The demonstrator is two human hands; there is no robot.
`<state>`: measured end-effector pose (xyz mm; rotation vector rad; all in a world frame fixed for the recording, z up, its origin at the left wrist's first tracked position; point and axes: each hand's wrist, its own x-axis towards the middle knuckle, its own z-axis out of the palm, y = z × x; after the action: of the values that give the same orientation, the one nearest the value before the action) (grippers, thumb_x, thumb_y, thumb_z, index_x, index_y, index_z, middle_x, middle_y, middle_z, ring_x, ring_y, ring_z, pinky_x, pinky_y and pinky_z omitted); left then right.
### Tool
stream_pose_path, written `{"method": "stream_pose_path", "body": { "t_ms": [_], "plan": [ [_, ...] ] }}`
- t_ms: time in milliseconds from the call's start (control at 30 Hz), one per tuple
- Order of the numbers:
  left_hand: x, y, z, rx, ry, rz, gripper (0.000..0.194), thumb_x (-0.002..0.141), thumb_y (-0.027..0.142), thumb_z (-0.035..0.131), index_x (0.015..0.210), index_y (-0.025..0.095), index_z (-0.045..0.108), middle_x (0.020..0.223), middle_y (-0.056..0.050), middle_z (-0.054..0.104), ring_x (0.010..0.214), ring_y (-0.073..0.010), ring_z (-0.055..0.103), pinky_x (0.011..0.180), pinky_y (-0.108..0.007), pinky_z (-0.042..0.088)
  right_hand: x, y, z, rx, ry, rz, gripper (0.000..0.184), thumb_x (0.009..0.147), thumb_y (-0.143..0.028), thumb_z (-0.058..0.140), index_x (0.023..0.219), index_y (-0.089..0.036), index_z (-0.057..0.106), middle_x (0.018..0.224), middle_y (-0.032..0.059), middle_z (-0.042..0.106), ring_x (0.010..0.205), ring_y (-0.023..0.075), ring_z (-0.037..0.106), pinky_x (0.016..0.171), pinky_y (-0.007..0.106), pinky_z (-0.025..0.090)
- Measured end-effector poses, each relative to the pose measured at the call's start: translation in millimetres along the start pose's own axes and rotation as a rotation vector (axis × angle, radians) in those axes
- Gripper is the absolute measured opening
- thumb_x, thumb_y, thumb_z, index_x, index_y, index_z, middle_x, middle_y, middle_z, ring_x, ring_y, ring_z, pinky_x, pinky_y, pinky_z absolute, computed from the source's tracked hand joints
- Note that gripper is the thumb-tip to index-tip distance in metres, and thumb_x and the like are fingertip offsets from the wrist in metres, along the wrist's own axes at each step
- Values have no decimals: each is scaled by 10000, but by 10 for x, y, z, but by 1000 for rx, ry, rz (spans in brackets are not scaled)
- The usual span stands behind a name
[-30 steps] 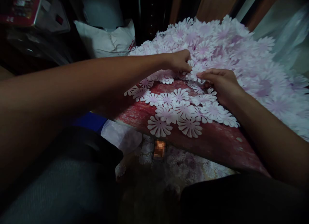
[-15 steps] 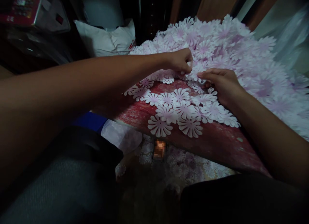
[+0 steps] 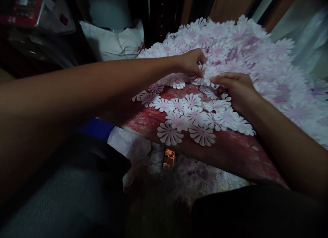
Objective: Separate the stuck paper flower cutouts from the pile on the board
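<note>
My left hand [image 3: 194,62] is closed in a pinch at the near edge of a big pile of artificial flower petals [image 3: 230,50], white with pale purple centres. Its fingertips grip the edge of a flower-shaped petal piece. Facing it, my right hand [image 3: 234,87] pinches a white flower petal piece [image 3: 208,77] between thumb and fingers; the lower fingers are curled and partly hidden. Several loose petal pieces [image 3: 196,115] lie spread and overlapping on the worn red board [image 3: 143,120] just below my hands.
Behind my left arm stands a white sack [image 3: 112,41] with red marking. Clear plastic [image 3: 312,43] hangs at the right. Under the board are more petal pieces [image 3: 200,173], a lit phone screen [image 3: 169,159], a pale plastic bag [image 3: 128,144] and a blue object [image 3: 98,128].
My left hand has lifted slightly, and a petal piece shows more clearly at its fingertips. My right hand stays nearly in place. The loose petals on the board lie as before.
</note>
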<state>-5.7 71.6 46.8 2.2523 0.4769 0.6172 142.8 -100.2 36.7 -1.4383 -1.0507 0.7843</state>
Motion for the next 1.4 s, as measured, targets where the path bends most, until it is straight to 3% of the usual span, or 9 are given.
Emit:
{"method": "stream_pose_path", "body": {
  "t_ms": [100,233,433,600,733,867,1100,1233,1400],
  "plan": [
    [-17,32,2,14,-28,-27,356,757,35,783,505,209,601,425,104,576,466,-9,442,461,-127,280,-2,-2,2,-2,4,-1,187,841,-52,802,705,-157,726,584,-37,574,491,66,506,463,183,363],
    [-93,165,21,39,-66,-89,419,770,-46,688,467,207,547,400,98,524,461,-19,409,457,-165,262,-11,-6,4,-16,9,4,177,833,-76,808,707,-163,719,588,-32,570,502,71,507,469,186,355],
    [-202,308,46,24,-51,-128,354,784,-121,549,583,163,615,468,73,565,495,-40,470,499,-172,313,-24,-6,3,-18,1,-10,163,821,-86,808,710,-161,715,593,-22,572,508,73,508,470,187,354],
    [-144,227,50,29,-52,-139,359,864,-11,623,564,186,620,468,59,586,491,-49,490,505,-166,341,-26,-11,10,-29,8,-6,149,790,-116,813,707,-172,703,584,-26,557,507,79,498,456,192,332],
    [-169,231,44,19,-50,-105,338,838,-57,617,581,162,644,489,54,588,497,-38,471,507,-171,329,-27,-13,14,-27,2,-9,162,790,-104,811,699,-172,695,602,-20,582,506,78,490,458,201,325],
    [-197,245,57,39,-31,-129,400,794,-63,657,513,190,525,441,76,542,494,-39,398,472,-164,264,-26,-8,16,-21,1,-19,185,803,-78,806,687,-165,692,590,-26,571,504,75,485,468,194,336],
    [-161,195,72,29,-18,-166,383,794,-44,612,520,203,508,448,64,550,493,-61,536,507,-162,421,-19,-4,10,-7,-3,-23,198,809,-63,807,674,-166,705,593,-28,578,502,72,503,475,193,348],
    [-115,128,62,23,-37,-174,379,746,42,725,491,223,512,409,59,561,503,-72,549,535,-189,433,-25,-9,11,-11,1,-19,198,810,-66,802,674,-169,701,593,-31,571,504,72,499,486,198,356],
    [-117,77,28,-62,-82,-187,238,769,63,751,656,214,606,508,72,684,510,-67,619,545,-158,483,-12,4,2,-12,-7,-15,191,815,-76,812,682,-169,711,598,-27,579,506,75,500,473,204,344]
  ]
}}
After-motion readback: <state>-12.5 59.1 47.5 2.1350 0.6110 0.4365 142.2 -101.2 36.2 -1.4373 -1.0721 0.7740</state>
